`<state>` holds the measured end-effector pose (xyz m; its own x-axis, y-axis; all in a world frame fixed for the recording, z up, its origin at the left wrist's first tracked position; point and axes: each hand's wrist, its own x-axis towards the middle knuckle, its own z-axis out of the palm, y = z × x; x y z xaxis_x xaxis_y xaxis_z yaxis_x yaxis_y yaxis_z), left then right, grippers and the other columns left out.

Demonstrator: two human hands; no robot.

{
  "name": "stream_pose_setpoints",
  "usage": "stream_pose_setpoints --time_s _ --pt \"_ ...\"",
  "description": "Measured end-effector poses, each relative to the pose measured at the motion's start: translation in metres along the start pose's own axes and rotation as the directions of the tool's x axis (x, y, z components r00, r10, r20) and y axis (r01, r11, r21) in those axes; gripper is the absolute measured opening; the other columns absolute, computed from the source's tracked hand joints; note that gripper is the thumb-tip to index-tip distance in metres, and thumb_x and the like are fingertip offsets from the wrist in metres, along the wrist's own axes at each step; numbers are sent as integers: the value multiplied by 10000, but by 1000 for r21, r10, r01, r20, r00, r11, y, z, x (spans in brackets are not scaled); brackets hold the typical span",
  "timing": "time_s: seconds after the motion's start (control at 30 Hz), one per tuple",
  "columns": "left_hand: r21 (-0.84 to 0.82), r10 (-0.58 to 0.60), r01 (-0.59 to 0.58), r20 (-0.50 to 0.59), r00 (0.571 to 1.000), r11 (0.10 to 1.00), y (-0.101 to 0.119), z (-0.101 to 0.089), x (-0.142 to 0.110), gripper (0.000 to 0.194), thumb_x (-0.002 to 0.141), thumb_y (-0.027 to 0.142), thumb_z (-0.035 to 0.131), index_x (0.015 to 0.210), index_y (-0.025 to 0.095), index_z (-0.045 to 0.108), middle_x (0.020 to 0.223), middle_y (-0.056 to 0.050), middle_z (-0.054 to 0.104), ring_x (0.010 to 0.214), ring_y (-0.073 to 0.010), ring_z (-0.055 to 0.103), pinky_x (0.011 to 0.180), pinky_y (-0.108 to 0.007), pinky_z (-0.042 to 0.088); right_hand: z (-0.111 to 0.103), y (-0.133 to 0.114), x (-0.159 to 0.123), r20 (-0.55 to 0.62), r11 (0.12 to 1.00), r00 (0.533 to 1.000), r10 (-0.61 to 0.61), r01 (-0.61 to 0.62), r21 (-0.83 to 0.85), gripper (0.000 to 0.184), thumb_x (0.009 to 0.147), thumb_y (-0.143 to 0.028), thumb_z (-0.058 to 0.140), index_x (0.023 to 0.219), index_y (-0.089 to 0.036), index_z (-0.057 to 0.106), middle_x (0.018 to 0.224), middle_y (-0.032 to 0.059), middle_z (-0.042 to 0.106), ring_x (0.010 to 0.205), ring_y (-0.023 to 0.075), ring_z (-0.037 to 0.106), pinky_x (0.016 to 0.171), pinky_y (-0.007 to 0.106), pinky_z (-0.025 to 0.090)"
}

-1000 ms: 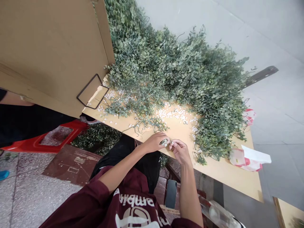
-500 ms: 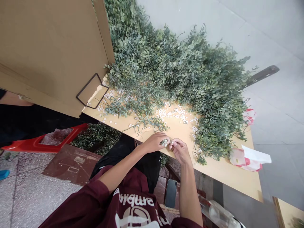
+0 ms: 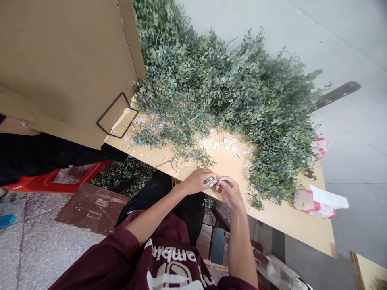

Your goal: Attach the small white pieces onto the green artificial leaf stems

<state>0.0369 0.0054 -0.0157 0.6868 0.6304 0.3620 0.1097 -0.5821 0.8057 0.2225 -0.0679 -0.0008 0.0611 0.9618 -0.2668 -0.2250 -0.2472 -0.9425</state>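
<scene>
At the table's near edge, my left hand (image 3: 198, 180) is closed around a small sprig of artificial greenery (image 3: 209, 181), its leafy tip and pale bits poking out by the thumb. My right hand (image 3: 232, 192) pinches a small white piece (image 3: 220, 182) close against the sprig's end. The fingers of both hands nearly meet; the exact contact is too small to make out. Just beyond them, many small white pieces (image 3: 222, 144) lie scattered over the wooden tabletop (image 3: 231, 167). Loose green stems (image 3: 181, 155) lie beyond my left hand.
A large heap of artificial foliage (image 3: 217, 80) covers the table's far side. A dark bar (image 3: 335, 96) juts out at the right, above a red-and-white packet (image 3: 316, 203). On the left stand a brown board (image 3: 66, 60) and a wire frame (image 3: 117, 115). A phone (image 3: 217, 245) lies below.
Both hands stay almost in place, with only a slight shift of the right fingers at the sprig. The view has moved a little.
</scene>
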Motion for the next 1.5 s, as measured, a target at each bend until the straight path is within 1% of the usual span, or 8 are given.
stream_pose_setpoints --time_s 0.13,0.27,0.57,0.93,1.13,1.5 --pt "-5 3 -4 -15 1000 1000 1 0 0 198 971 328 491 910 182 610 868 -34 635 891 -177 548 821 -275 409 0 0 0 -4 1000 1000 -4 4 10 283 707 -364 834 832 -171 668 696 22 616 625 117 562 640 246 481" --pt "-4 14 -14 -25 1000 1000 1 -1 0 215 977 338 484 912 175 609 862 -35 632 889 -177 543 824 -277 408 1 -1 0 -2 1000 1000 7 -7 20 271 719 -368 828 823 -164 684 676 19 602 613 110 556 624 239 473" --pt "6 -1 1 -9 1000 1000 3 -3 0 272 995 362 438 921 171 618 871 -45 634 870 -177 528 826 -285 398 7 -6 0 -13 999 1000 23 -23 41 298 681 -396 853 799 -158 719 644 19 587 570 106 531 577 246 458" --pt "-1 14 -14 -15 1000 1000 0 0 -1 303 1001 395 413 923 178 610 860 -44 621 866 -177 522 811 -282 391 3 -4 2 -12 998 999 40 -39 41 296 712 -403 835 780 -149 697 639 22 578 572 105 535 570 236 462" --pt "1 23 -22 -25 999 1000 1 0 0 295 1000 390 420 920 175 606 850 -39 617 857 -175 515 806 -281 390 4 -5 2 2 998 999 50 -50 41 318 718 -422 826 753 -142 681 622 17 558 555 102 526 560 235 457" --pt "-16 18 -18 -25 1000 1000 1 0 0 272 997 354 428 918 169 610 862 -45 631 859 -179 517 806 -283 393 2 -3 3 -17 999 999 45 -45 14 348 708 -438 829 753 -134 664 619 18 557 548 97 518 543 225 439"
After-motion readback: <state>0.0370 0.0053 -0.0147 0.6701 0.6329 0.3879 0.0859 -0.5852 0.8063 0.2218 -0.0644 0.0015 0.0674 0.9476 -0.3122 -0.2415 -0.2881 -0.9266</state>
